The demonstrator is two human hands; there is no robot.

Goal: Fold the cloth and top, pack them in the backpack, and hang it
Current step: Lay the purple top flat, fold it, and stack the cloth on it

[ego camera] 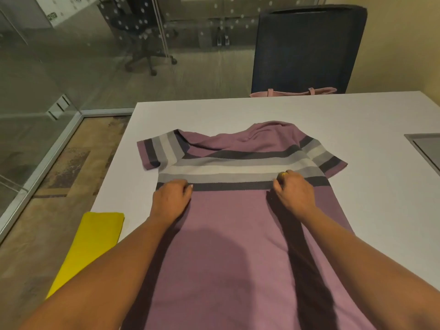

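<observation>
Top, mauve with grey chest stripes, flat

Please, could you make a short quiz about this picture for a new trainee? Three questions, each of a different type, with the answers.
1. True or false: the yellow cloth lies on the striped top.
2. Where do the left hand and the right hand hold the top? A) collar B) lower dark stripe C) sleeves
3. Fill in: the pink bag sits beyond the table, in front of a dark ____.

Key: 1 false, it lies beside the top; 2 B; 3 chair.
</observation>
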